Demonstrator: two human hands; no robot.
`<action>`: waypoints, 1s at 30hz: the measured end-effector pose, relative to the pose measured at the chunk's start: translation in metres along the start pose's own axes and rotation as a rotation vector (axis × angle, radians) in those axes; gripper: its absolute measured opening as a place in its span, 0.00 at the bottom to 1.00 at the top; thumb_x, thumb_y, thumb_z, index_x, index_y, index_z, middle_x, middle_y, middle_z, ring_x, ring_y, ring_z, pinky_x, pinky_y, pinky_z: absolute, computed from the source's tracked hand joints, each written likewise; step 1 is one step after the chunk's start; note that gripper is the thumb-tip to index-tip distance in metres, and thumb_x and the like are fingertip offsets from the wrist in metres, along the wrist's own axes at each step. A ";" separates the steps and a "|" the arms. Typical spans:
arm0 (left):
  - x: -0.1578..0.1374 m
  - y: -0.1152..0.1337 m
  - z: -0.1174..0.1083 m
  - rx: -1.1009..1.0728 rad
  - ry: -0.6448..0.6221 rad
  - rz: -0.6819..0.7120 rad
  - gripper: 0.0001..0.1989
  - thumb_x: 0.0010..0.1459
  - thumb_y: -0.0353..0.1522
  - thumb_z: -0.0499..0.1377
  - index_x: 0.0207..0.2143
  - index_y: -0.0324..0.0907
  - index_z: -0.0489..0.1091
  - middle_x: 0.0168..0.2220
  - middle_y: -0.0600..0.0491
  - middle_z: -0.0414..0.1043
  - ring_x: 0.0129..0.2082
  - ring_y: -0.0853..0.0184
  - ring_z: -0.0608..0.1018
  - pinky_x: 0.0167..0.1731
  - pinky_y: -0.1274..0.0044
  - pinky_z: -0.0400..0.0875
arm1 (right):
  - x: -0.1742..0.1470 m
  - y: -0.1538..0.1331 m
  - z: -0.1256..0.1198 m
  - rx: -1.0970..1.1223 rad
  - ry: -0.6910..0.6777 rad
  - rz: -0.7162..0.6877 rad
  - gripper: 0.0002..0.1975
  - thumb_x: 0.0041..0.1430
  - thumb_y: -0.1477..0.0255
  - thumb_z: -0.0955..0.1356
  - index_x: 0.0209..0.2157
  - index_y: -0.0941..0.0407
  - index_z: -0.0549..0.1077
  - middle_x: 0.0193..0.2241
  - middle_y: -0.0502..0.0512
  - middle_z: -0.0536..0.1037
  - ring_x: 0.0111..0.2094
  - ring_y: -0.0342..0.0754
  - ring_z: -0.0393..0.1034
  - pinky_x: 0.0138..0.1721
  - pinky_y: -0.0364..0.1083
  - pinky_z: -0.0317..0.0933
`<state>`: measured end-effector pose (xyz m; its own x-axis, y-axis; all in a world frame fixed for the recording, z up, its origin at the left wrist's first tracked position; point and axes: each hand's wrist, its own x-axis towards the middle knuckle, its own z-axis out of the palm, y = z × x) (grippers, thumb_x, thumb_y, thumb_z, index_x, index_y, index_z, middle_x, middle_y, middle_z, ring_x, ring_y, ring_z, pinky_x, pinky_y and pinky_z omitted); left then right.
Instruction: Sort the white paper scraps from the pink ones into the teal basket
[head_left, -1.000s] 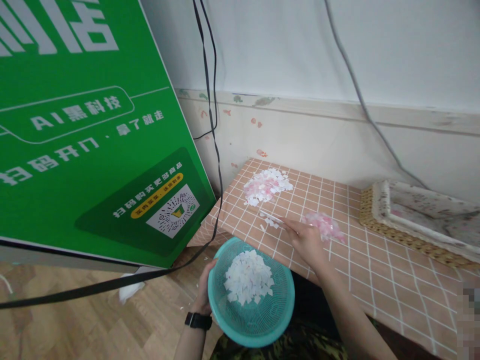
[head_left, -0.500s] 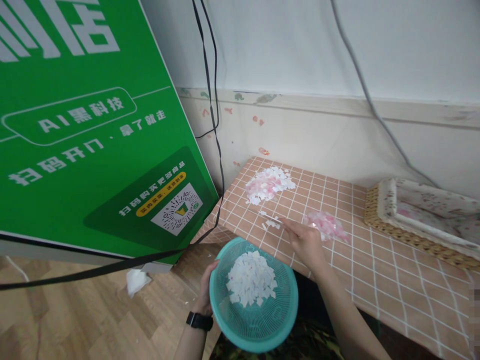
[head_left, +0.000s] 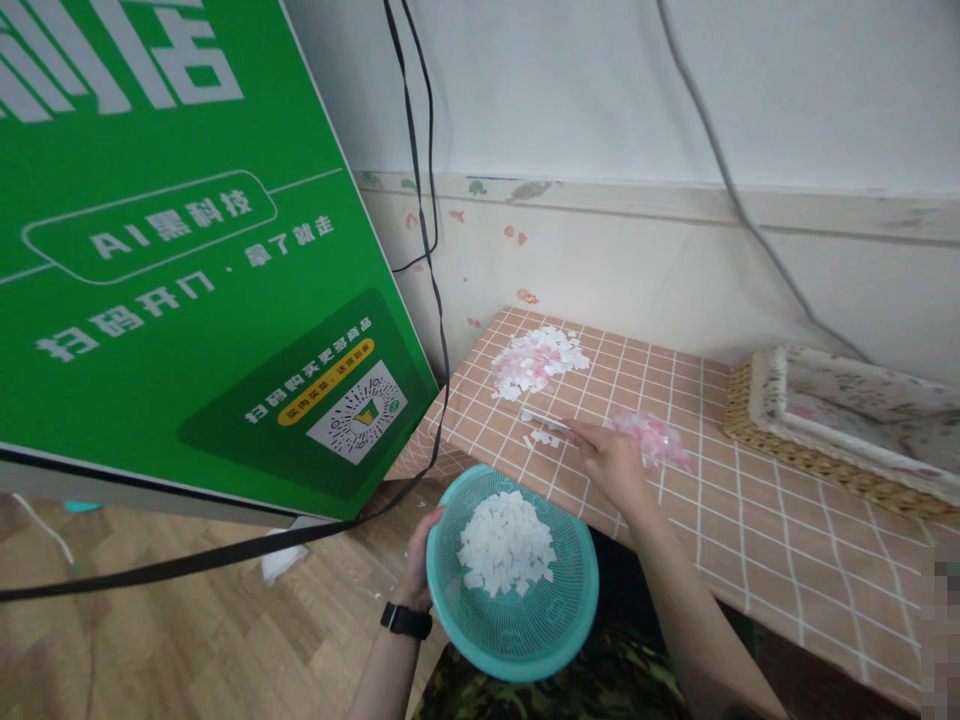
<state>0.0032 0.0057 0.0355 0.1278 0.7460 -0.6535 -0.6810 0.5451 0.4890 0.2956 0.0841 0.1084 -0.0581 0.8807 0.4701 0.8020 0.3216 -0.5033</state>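
Observation:
A teal plastic colander (head_left: 517, 655) rests above my lap, with a heap of small white paper-like pieces (head_left: 506, 540) inside it. My left hand (head_left: 421, 560) grips its left rim, the fingers partly hidden behind the wall. Over the table, my right hand (head_left: 609, 455) is closed on slim tweezers (head_left: 551, 421), whose tips point left. Just below them lie a few loose white pieces (head_left: 541, 438). Farther back spreads a pile of white and pink pieces (head_left: 536, 362). Right beside my right hand is a heap of pink, shiny pieces (head_left: 652, 438).
A checked brown cloth covers the table (head_left: 757, 510), which meets the wall. On its right stands a lined wicker basket (head_left: 795, 440). A large green panel (head_left: 187, 300) fills the left, with a black strap (head_left: 225, 555) crossing in front of it.
My right hand has shifted slightly, and the tweezers now lie flatter above the loose white pieces. The colander has moved a little up and right with my left hand.

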 end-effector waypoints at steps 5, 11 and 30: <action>-0.004 0.003 0.005 0.059 0.064 0.066 0.09 0.44 0.36 0.63 0.26 0.39 0.75 0.21 0.53 0.75 0.22 0.67 0.74 0.28 0.74 0.69 | -0.009 -0.003 -0.007 -0.022 -0.042 -0.031 0.15 0.58 0.73 0.62 0.44 0.51 0.75 0.38 0.52 0.79 0.35 0.50 0.75 0.34 0.46 0.68; -0.010 0.008 0.012 0.094 0.076 0.085 0.10 0.42 0.36 0.63 0.25 0.38 0.76 0.22 0.51 0.76 0.25 0.63 0.75 0.30 0.71 0.69 | -0.009 -0.002 -0.010 -0.067 0.073 0.042 0.15 0.57 0.75 0.62 0.42 0.52 0.76 0.37 0.52 0.79 0.35 0.49 0.75 0.36 0.45 0.68; -0.011 0.009 0.013 0.077 0.087 0.057 0.09 0.41 0.37 0.64 0.24 0.40 0.75 0.22 0.51 0.76 0.26 0.60 0.75 0.30 0.70 0.69 | 0.003 0.003 -0.011 -0.037 -0.033 0.010 0.14 0.57 0.73 0.62 0.40 0.53 0.77 0.38 0.53 0.79 0.36 0.50 0.75 0.37 0.47 0.69</action>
<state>0.0050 0.0077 0.0550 0.0249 0.7427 -0.6691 -0.6277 0.5326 0.5678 0.3041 0.0839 0.1162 -0.0689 0.8950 0.4407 0.8241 0.3000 -0.4805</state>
